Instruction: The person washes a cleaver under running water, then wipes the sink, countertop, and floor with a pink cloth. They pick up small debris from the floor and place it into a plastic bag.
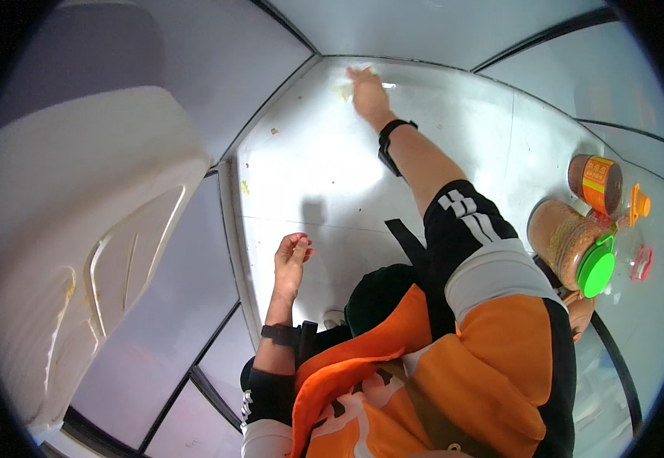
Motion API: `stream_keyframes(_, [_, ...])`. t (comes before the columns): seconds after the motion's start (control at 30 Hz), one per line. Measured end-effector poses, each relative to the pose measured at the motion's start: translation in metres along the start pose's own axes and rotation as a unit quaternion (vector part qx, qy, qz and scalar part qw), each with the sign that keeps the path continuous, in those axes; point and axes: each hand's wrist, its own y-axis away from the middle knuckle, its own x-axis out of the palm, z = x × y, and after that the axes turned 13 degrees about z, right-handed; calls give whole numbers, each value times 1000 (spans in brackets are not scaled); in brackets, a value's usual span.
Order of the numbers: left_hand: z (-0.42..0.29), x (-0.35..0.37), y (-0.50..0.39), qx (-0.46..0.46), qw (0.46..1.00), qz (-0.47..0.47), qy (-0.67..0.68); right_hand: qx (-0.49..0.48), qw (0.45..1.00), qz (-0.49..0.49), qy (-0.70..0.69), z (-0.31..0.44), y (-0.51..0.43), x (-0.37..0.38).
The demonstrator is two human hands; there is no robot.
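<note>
My right hand (369, 94) reaches out to the far edge of the white floor (332, 154), beside pale yellowish scraps (342, 93). It is blurred, and whether its fingers hold anything cannot be made out. Closer to my body, my left hand (292, 264) hangs over the near left part of the floor with loosely bent fingers and nothing visible in it. Dark bands circle both wrists. A small brown crumb (274, 131) and a yellow-green scrap (245, 187) lie near the floor's left edge.
At the right stand a clear jar with a green lid (596, 271), a labelled jar (595, 183) and an orange-capped container (641, 204). Pale panels with dark seams surround the floor. A large off-white moulded plastic piece (108, 154) fills the left side. Part of a shoe (333, 319) shows below me.
</note>
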Motion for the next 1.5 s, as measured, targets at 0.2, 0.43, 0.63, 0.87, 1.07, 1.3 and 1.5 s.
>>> stream_keyframes(0.2, [5, 0, 3, 3, 1000, -4, 1, -254, 921, 292, -49, 57, 59, 10])
stream_keyframes(0.43, [10, -20, 20, -18, 999, -37, -19, 83, 971, -60, -218, 23, -15, -31])
stream_keyframes(0.63, [29, -31, 48, 5, 996, -85, 27, 28, 994, -3, -107, 67, -37, 22])
stream_keyframes(0.87, [42, -36, 79, -13, 992, -102, 72, -250, 920, 299, 48, 141, 59, 44])
stream_keyframes(1.07, [20, -53, 69, 17, 993, -95, 69, -156, 875, 447, -100, 137, 71, -19])
stream_keyframes(1.3, [9, -84, 60, 70, 989, -97, 89, 6, 867, 347, -358, 82, 27, -84])
stream_keyframes(1.5, [24, -100, 61, 71, 991, -83, 77, 128, 893, 239, -359, 14, 30, -105])
